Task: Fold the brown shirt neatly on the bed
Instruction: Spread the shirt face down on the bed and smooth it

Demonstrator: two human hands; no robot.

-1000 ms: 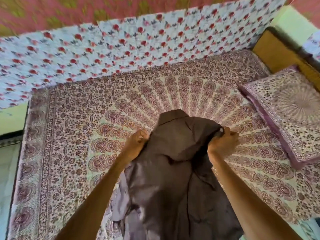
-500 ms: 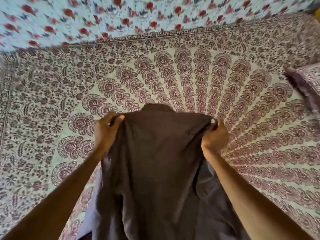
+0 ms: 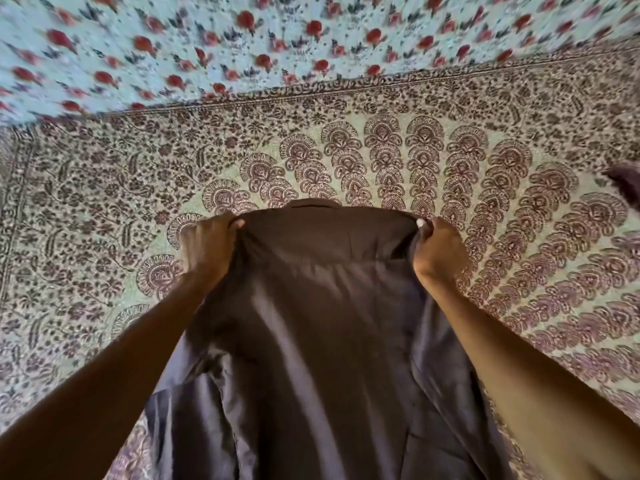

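Both hands (image 3: 207, 245) (image 3: 439, 254) — clenched, outstretched

Bed (image 3: 86, 220), maroon mandala-print spread (image 3: 415, 150) covering it, dark pillow corner (image 3: 625, 180) at right edge

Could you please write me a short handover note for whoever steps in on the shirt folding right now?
Left hand: grips the brown shirt at one end of its top edge.
Right hand: grips the other end.
Shirt: stretched between the hands over the patterned bedsheet, collar on the far side, body trailing toward the person.
Done: no fold yet.
Left: lay it flat, then fold.
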